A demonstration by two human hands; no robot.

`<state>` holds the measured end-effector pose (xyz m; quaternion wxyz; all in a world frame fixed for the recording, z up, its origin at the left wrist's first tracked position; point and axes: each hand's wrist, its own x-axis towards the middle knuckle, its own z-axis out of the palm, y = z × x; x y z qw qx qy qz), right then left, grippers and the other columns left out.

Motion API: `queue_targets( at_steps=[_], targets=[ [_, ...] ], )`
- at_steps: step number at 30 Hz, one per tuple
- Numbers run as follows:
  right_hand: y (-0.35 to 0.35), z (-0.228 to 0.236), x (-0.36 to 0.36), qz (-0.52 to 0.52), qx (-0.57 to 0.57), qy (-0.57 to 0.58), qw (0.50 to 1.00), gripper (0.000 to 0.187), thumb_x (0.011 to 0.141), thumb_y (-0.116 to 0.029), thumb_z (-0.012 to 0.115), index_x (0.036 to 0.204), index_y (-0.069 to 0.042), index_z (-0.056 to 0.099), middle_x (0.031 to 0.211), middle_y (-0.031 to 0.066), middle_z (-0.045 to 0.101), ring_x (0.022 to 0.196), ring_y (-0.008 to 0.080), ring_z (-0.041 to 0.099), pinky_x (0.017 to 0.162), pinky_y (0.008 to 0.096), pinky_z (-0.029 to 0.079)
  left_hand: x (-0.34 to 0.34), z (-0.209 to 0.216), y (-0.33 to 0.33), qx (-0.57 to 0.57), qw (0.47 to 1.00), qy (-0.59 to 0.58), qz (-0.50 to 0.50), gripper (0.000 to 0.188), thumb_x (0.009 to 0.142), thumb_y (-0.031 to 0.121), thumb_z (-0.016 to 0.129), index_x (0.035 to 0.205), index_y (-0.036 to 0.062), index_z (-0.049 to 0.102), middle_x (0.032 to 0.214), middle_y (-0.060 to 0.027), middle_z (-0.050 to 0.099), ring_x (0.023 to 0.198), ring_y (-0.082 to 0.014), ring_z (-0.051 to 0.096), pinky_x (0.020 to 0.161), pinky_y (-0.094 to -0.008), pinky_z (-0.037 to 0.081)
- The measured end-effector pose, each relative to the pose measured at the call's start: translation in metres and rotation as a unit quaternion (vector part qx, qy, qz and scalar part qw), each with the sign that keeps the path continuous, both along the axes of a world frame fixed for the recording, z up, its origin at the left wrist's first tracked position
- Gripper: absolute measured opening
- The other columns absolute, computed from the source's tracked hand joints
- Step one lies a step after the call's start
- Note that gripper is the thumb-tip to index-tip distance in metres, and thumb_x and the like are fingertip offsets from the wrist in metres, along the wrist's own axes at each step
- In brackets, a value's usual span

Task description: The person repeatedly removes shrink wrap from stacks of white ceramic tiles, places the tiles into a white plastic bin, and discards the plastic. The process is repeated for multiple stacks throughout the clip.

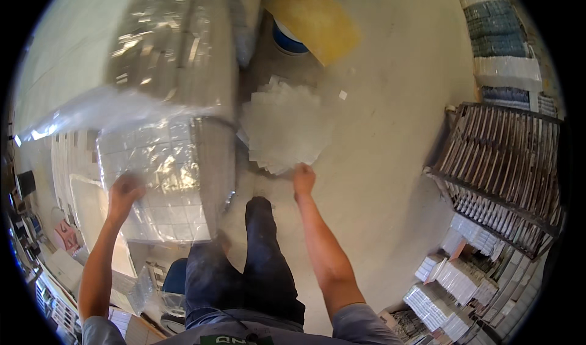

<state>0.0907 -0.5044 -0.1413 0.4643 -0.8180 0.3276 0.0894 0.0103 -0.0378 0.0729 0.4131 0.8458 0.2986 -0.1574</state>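
My left hand (126, 189) is closed against the front of a plastic-wrapped stack marked off in pale squares (168, 180), its fingers curled on the clear plastic film (116, 108). The film is creased and shiny and spreads over the stack's upper edge and off to the left. My right hand (303, 179) is closed like a fist beside the lower edge of a loose, fanned pile of whitish sheets (287, 125). Its fingertips are turned away, so whether a sheet is pinched in them is hidden. Motion smears both hands slightly.
Beyond the stack stands a taller wrapped block (171, 40). A yellow sheet (314, 18) lies over a blue round container (289, 41). At right are a slatted dark rack (500, 168) and wrapped bundles (458, 281). A white scrap (343, 95) lies on the floor.
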Motion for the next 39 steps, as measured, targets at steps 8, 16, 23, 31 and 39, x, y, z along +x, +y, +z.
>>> queue_targets(
  at_steps=[8,16,23,31,39],
  targets=[
    [-0.11,-0.121,0.086,0.068,-0.097,0.029,0.993,0.072,0.08,-0.035,0.065,0.128,0.013,0.042,0.127,0.0317,0.049,0.122,0.041,0.047,0.102,0.0406,0.037,0.001,0.026,0.001,0.05,0.997,0.062,-0.007,0.021,0.068,0.009,0.069,0.073,0.0071,0.048,0.067,0.0026,0.045,0.062,-0.0073,0.044,0.058,-0.0241,0.039],
    [-0.141,-0.182,0.166,-0.063,0.071,0.066,0.993,0.092,0.076,-0.03,0.07,0.138,0.018,0.02,0.137,0.0314,0.037,0.126,0.0316,0.043,0.103,0.0359,0.035,0.011,0.042,-0.005,0.092,0.988,0.124,0.002,0.021,0.067,0.012,0.068,0.073,0.0068,0.048,0.07,0.0015,0.043,0.066,-0.0084,0.043,0.06,-0.0236,0.037],
    [-0.131,-0.158,0.157,-0.162,0.018,-0.054,0.985,0.075,0.073,-0.016,0.074,0.129,0.014,0.034,0.117,0.0227,0.054,0.105,0.0256,0.054,0.09,0.0327,0.044,0.007,0.042,-0.008,0.08,0.989,0.123,0.026,0.022,0.068,0.012,0.068,0.073,0.0072,0.047,0.071,0.0024,0.042,0.066,-0.0077,0.042,0.06,-0.0226,0.037],
    [-0.135,-0.12,0.157,-0.075,0.169,-0.084,0.979,0.024,0.079,-0.01,0.067,0.093,0.009,0.064,0.085,0.007,0.066,0.075,0.0153,0.058,0.071,0.0291,0.046,0.012,0.037,-0.007,0.067,0.992,0.103,0.016,0.023,0.068,0.01,0.069,0.074,0.0072,0.048,0.069,0.0031,0.042,0.065,-0.0069,0.042,0.06,-0.0225,0.037],
    [-0.002,0.055,0.036,0.147,-0.019,-0.196,0.969,0.027,0.081,0.004,0.052,0.104,0.002,0.065,0.082,0.0171,0.064,0.069,0.0194,0.057,0.07,0.0324,0.048,-0.003,0.027,-0.002,0.05,0.997,0.059,0.013,0.021,0.069,0.008,0.07,0.077,0.0057,0.051,0.069,0.003,0.045,0.063,-0.0069,0.043,0.057,-0.0238,0.038]
  ],
)
